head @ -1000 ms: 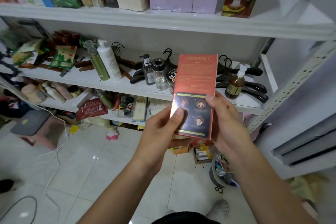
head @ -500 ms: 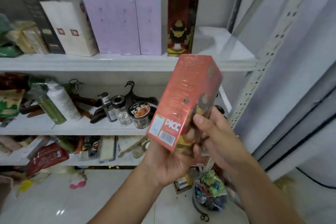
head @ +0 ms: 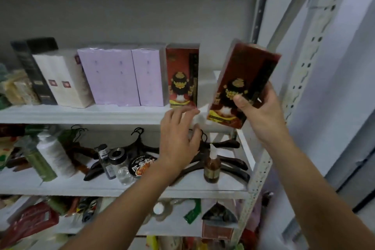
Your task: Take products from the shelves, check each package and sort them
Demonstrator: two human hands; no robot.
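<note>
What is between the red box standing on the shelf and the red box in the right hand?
Nothing stands there. The head view shows only bare white shelf between the standing red box and the held red box, gripped by the right hand.

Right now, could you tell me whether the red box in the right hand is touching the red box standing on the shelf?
Apart. The head view shows bare white shelf and grey wall between the held red box and the standing red box.
</note>
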